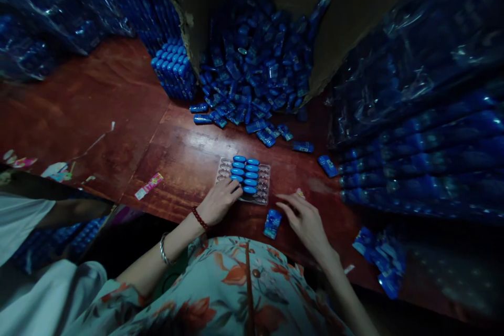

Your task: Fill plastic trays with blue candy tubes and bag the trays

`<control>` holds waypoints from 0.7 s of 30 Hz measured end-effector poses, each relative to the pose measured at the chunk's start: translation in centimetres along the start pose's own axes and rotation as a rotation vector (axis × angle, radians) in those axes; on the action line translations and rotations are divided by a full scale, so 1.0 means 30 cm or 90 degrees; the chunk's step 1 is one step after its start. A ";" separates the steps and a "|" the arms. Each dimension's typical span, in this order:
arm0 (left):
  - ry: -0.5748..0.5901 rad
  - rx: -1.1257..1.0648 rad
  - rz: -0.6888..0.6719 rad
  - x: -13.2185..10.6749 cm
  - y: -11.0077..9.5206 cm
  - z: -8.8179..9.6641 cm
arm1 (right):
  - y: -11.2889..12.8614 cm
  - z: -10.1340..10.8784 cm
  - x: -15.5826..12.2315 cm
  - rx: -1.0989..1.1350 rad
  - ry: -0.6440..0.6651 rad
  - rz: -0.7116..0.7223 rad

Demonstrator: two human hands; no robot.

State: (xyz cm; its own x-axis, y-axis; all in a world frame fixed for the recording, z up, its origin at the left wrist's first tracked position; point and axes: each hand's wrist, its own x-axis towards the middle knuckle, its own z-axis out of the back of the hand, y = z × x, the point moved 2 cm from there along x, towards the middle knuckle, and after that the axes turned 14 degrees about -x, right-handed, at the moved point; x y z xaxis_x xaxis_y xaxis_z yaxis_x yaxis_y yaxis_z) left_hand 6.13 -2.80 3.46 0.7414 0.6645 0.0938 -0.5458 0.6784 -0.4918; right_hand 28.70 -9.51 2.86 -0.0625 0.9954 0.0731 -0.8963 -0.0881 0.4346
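A clear plastic tray (263,198) with moulded hollows lies on the table in front of me. Two columns of glossy blue capsule-shaped containers (251,175) stand in its middle, with bare hollows on either side. My left hand (221,202) reaches over the tray's near left part, fingers curled around the near end of the left column. What lies under those fingertips is mostly hidden. To the right of the tray, my right hand (307,220) hovers with thumb and fingers apart, holding nothing visible. Between that hand and my body lies a blue printed packet (272,223).
A big open carton (346,47) spills a heap of blue containers (252,84) onto the red-brown table (177,168). A neat block of them (173,68) stands at its left. Plastic-wrapped blue stacks (425,152) line the right. Another person's sleeve (23,220) shows at left.
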 end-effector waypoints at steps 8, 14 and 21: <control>-0.242 -0.115 -0.019 0.010 0.078 0.031 | -0.008 -0.131 -0.136 -0.149 0.138 -0.032; -0.496 -0.166 0.269 0.193 0.418 0.172 | -0.062 -0.151 -0.033 -0.073 0.182 -0.111; -0.425 -0.208 0.393 0.287 0.583 0.210 | -0.139 -0.097 0.051 -0.067 0.077 -0.262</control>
State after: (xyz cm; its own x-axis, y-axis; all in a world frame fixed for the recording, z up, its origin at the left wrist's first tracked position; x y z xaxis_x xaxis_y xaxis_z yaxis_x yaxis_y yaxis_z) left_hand 0.51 16.76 1.11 -0.0691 0.9845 0.1612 -0.5547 0.0964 -0.8265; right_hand 31.08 -7.51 -1.45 0.2636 0.9448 -0.1947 -0.8970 0.3144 0.3108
